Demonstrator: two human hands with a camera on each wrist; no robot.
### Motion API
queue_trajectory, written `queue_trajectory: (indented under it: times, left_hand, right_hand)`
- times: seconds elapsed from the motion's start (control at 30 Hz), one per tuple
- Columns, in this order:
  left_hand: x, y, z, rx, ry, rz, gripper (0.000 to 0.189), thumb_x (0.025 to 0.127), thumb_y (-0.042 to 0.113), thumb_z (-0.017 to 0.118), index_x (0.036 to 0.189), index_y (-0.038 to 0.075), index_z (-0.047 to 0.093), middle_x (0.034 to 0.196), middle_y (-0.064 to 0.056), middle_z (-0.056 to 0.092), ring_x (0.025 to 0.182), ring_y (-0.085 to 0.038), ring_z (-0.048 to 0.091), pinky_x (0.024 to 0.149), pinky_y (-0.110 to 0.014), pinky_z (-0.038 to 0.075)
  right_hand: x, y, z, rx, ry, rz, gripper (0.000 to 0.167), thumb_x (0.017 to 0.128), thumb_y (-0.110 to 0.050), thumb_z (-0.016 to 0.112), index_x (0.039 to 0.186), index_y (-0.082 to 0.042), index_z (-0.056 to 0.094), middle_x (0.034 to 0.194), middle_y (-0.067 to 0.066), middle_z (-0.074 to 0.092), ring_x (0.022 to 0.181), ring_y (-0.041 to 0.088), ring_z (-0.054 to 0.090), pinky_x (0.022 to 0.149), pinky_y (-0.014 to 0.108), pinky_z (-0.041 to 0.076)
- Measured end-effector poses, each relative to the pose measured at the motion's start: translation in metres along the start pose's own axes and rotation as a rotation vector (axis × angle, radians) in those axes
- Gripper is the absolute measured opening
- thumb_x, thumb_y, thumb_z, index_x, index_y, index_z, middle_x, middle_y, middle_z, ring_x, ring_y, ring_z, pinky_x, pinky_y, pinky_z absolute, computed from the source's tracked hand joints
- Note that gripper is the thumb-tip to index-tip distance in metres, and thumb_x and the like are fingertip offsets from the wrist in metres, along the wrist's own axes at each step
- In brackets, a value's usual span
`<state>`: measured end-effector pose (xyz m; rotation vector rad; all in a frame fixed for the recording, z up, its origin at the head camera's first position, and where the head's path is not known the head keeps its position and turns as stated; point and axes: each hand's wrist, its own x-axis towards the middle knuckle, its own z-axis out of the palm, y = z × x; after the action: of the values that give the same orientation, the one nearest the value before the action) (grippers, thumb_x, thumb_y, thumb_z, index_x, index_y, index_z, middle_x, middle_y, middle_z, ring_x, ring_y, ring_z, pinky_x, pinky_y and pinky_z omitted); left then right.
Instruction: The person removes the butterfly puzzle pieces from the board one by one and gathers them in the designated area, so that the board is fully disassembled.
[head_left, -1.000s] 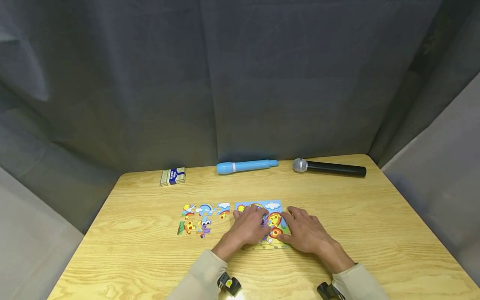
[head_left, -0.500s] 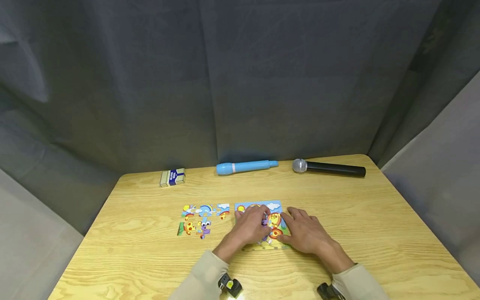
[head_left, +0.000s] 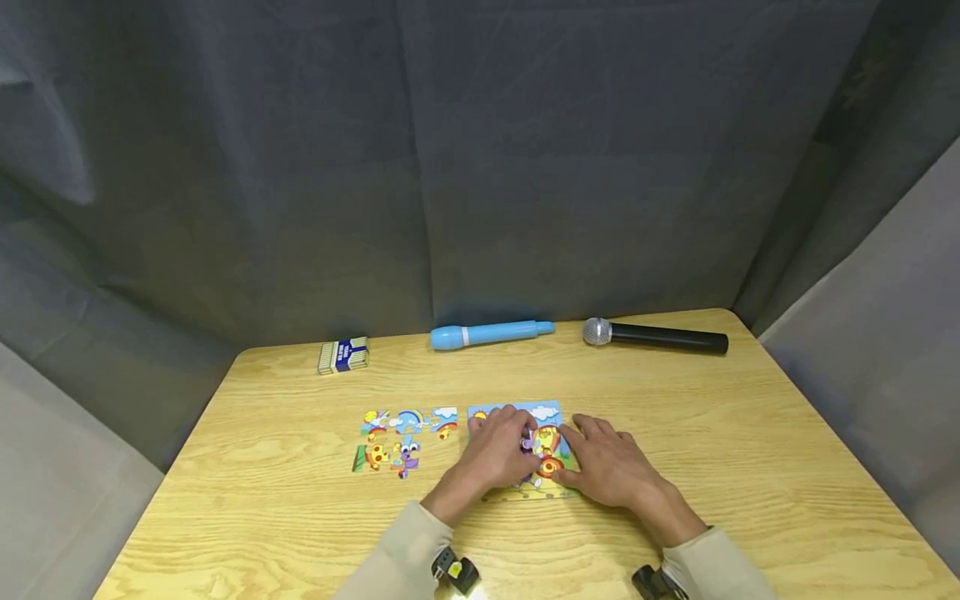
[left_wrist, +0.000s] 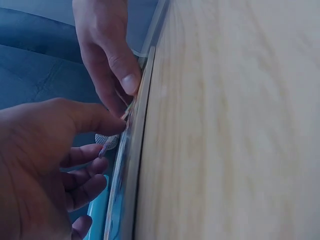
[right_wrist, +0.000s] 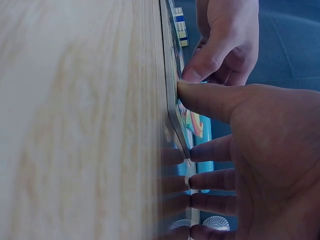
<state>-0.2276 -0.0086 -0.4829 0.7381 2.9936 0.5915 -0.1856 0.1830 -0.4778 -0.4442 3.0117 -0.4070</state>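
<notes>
A cartoon jigsaw puzzle [head_left: 545, 412] lies on the wooden table, in front of the person. Over its left and middle part, my left hand [head_left: 497, 450] bends its fingers and appears to pinch a purple puzzle piece [head_left: 527, 443] between thumb and fingers. The hand hides much of the picture. My right hand [head_left: 611, 467] rests at the puzzle's right edge, fingers extended and fingertips down, its thumb [right_wrist: 200, 96] touching the puzzle's surface. In the right wrist view, a colourful puzzle piece [right_wrist: 194, 124] stands tilted up from the board between the hands.
Several loose puzzle pieces [head_left: 408, 422] lie left of the puzzle. Along the table's back edge are a box of cotton swabs or sticks with a blue band [head_left: 343, 355], a light blue microphone-shaped stick [head_left: 491, 334] and a black microphone [head_left: 655, 335]. A dark curtain [head_left: 480, 167] hangs behind.
My left fingers have shifted very slightly over the puzzle, and a little more purple shows between them. My right hand keeps its place.
</notes>
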Motion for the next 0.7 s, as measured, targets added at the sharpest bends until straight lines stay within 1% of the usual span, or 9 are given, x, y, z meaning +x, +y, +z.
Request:
queue_trajectory:
  times: [0.13,0.33,0.43,0.57,0.7]
  left_hand:
    - [-0.004,-0.006,-0.003,0.001,0.006,0.002,0.040,0.074,0.037,0.076,0.110,0.024,0.064,0.098,0.009,0.058,0.093,-0.012,0.051,0.076,-0.034,0.027]
    - [-0.011,-0.015,-0.011,-0.027,0.003,0.016,0.036,0.073,0.034,0.074,0.106,0.024,0.064,0.095,0.009,0.056,0.090,-0.010,0.048,0.077,-0.034,0.030]
    - [-0.015,-0.020,-0.014,-0.059,-0.004,0.014,0.034,0.074,0.033,0.073,0.106,0.023,0.064,0.096,0.008,0.056,0.091,-0.010,0.047,0.078,-0.033,0.030]
    - [-0.020,-0.028,-0.017,-0.077,0.016,0.011,0.033,0.075,0.035,0.074,0.104,0.023,0.064,0.096,0.008,0.058,0.092,-0.010,0.048,0.078,-0.034,0.028]
    - [-0.025,-0.037,-0.020,-0.063,0.034,-0.003,0.035,0.073,0.033,0.074,0.105,0.022,0.064,0.096,0.008,0.058,0.090,-0.010,0.048,0.079,-0.035,0.028]
  right_hand:
    - [0.000,-0.001,0.000,0.006,-0.003,0.005,0.068,0.088,-0.052,0.063,0.142,-0.013,0.048,0.147,0.019,0.041,0.134,0.040,0.041,0.097,0.064,0.036]
    - [-0.001,-0.002,-0.002,-0.010,-0.005,0.007,0.068,0.087,-0.050,0.064,0.141,-0.011,0.050,0.146,0.020,0.042,0.133,0.040,0.042,0.096,0.063,0.037]
    - [-0.001,-0.002,-0.002,-0.013,-0.011,0.014,0.068,0.087,-0.050,0.065,0.140,-0.010,0.050,0.146,0.020,0.042,0.134,0.040,0.041,0.097,0.063,0.037]
    - [0.000,-0.002,0.000,-0.007,-0.015,0.017,0.068,0.087,-0.050,0.065,0.141,-0.011,0.049,0.147,0.020,0.041,0.135,0.040,0.040,0.098,0.063,0.036]
    - [0.000,-0.001,0.002,-0.005,-0.014,0.020,0.069,0.086,-0.050,0.065,0.141,-0.010,0.049,0.147,0.020,0.041,0.135,0.041,0.040,0.098,0.063,0.036]
